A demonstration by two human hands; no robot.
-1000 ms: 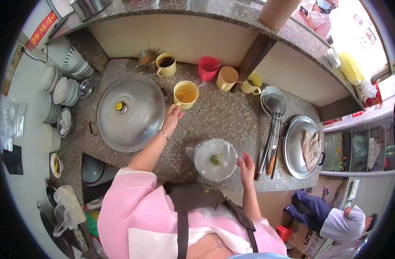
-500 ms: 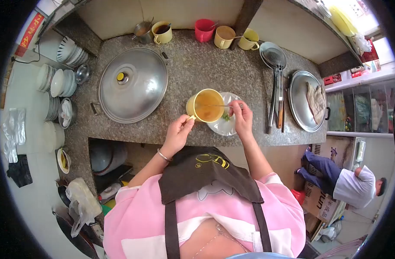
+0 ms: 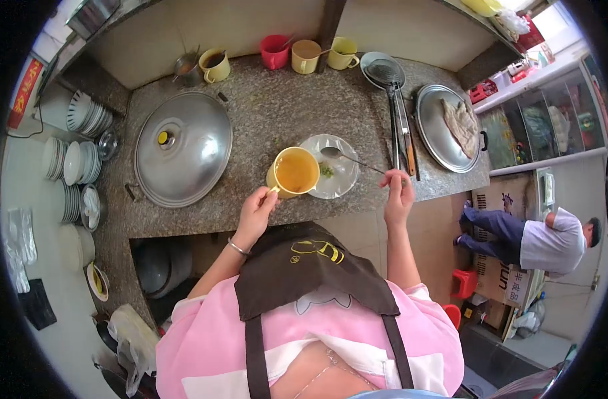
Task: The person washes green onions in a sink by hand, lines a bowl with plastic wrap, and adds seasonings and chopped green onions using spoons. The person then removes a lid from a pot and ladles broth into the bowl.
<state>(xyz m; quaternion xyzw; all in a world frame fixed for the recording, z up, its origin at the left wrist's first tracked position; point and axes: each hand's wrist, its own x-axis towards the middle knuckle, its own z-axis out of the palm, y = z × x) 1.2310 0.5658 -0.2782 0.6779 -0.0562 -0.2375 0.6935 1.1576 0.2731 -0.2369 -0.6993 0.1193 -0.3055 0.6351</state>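
A yellow mug (image 3: 274, 183) with amber liquid in it is held by its handle in my left hand (image 3: 254, 214), above the counter near its front edge. My right hand (image 3: 398, 191) pinches the end of a long-handled metal spoon (image 3: 358, 161). The spoon's bowl is over a plate (image 3: 344, 184) that looks wrapped in clear plastic. Chopped greens (image 3: 326, 171) lie in a small heap on that plate, just below the spoon's bowl. The mug's right side overlaps the plate's left edge in view.
Left stands a large pot lid (image 3: 191, 149). Several mugs line the back wall, among them a red mug (image 3: 274, 56). Strainers (image 3: 385, 72) and a second lid (image 3: 430, 126) with a cloth (image 3: 459, 124) lie right. Stacked plates (image 3: 84, 166) fill the left side. A person (image 3: 550, 243) stands beyond, right.
The spoon has come out of the mug and moved right, over the plate. My right hand has moved right and slightly down. My left hand still holds the mug; the camera view has shifted.
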